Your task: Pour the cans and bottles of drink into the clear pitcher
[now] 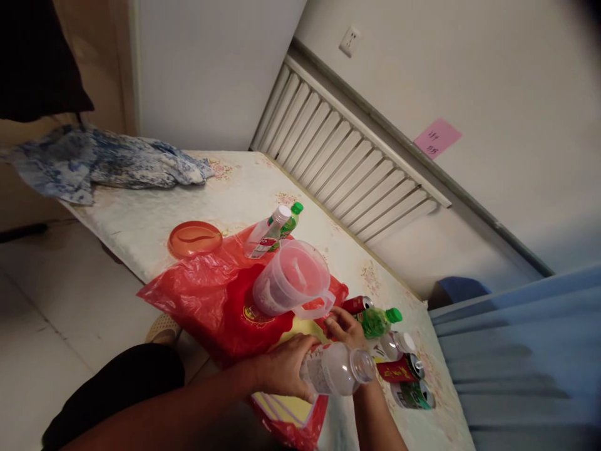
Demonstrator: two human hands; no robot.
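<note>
My left hand (284,366) is wrapped round a clear plastic bottle (339,368) with its cap off, held on its side above the table. My right hand (345,327) is beside the bottle's neck, fingers curled near the handle of a clear plastic pitcher (292,279); what it pinches, if anything, is too small to see. The pitcher stands on a red plastic bag (206,291). Just right of my hands lie a green-capped bottle (378,321), a clear bottle (397,344) and red and green cans (404,369).
An orange lid (195,238) lies left of the pitcher. Two bottles, a white-capped bottle (267,233) and a green-capped one, stand behind it. A blue patterned cloth (101,164) covers the table's far end. A radiator (345,166) runs along the wall. A yellow sheet (286,404) lies under my arm.
</note>
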